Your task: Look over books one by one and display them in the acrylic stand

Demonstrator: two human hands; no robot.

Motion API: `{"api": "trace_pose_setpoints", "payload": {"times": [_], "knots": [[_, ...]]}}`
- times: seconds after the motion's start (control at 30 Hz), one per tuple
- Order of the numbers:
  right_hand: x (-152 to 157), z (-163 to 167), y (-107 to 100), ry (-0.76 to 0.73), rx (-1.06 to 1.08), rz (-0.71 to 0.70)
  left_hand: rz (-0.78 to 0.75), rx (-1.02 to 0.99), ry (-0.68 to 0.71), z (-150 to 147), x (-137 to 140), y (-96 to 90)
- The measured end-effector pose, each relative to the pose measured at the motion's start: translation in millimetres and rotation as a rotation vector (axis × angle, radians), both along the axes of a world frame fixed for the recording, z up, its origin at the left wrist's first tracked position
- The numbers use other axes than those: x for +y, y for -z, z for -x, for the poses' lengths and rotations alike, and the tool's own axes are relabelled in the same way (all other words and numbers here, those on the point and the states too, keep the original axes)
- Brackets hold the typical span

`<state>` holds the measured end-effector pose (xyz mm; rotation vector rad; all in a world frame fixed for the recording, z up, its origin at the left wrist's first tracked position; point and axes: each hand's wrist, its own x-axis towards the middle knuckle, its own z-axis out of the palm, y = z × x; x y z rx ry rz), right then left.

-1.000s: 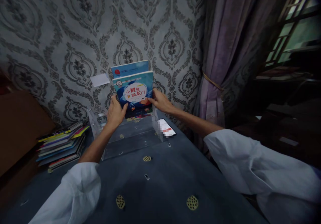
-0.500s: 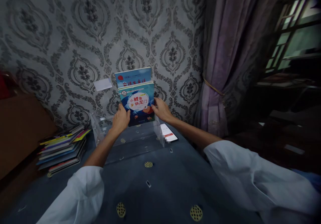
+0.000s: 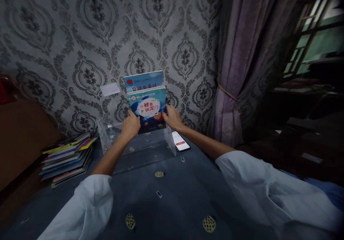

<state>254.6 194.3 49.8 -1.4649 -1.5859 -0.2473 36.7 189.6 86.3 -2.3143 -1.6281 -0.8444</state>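
Observation:
A blue children's book point(image 3: 149, 120) with a white oval title patch stands upright between my hands. My left hand point(image 3: 131, 124) is closed on its left edge, and my right hand point(image 3: 173, 118) grips the right edge with the thumb on the cover. Right behind it, a taller light-blue book point(image 3: 145, 80) shows only its upper part; whether my fingers touch that one is hidden. Both are above a clear acrylic rack point(image 3: 146, 157) with stepped tiers, which stands on the dark blue tablecloth point(image 3: 182, 190). The lower edge of the front book is over the rack's rear part.
Left of the rack lies a stack of thin books point(image 3: 68, 159), beside a brown box point(image 3: 24, 136). A phone point(image 3: 181, 141) with a lit screen lies at the rack's right side. Patterned wallpaper point(image 3: 185, 57) rises behind, with a tied purple curtain point(image 3: 231, 89) to the right.
The front book and both hands have shifted very slightly, the book a touch up and to the right. Both hands keep their hold; the view has moved a little.

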Motion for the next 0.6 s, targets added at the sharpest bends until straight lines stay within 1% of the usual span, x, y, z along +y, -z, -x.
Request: {"api": "trace_pose_setpoints", "payload": {"times": [0.2,0.33,0.47,0.6], "knots": [[-4.3,-5.8,2.1,-0.064,0.001,0.013,0.042,-0.022,0.038,6.7,1.3,1.3],[-12.9,-4.9,11.5,-0.113,0.029,-0.011,0.030,-0.073,0.077,12.4,2.6,7.0],[-28.4,0.8,25.2,-0.178,0.078,-0.062,-0.020,-0.151,0.185,18.6,9.3,18.8],[-57.0,14.4,45.1,-0.249,0.106,-0.088,-0.130,-0.215,0.319,32.2,11.1,38.3]]}}
